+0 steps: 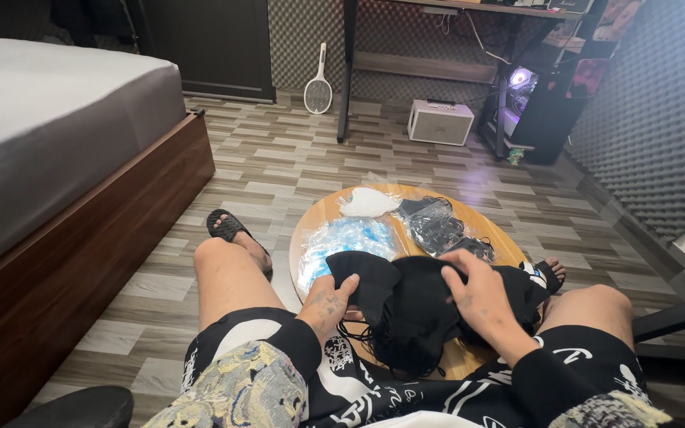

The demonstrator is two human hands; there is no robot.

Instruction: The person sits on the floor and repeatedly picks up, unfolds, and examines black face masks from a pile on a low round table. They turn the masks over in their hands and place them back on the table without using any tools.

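Hands both on the stack of black face masks (pixel 410 317), which lies at the near edge of the round wooden table (pixel 323 214) between my knees. My left hand (pixel 328 301) pinches the top black mask (pixel 370 281) by its left edge, thumb over, fingers under. My right hand (pixel 477 297) presses flat on the stack's right side, fingers spread, clasping nothing. The top mask lies just right of my left grip; its long axis runs left to right between my hands, and the left hand is nearer. Beyond both hands: blue masks in a clear bag (pixel 342 242), white masks (pixel 366 202), bagged black masks (pixel 434 226).
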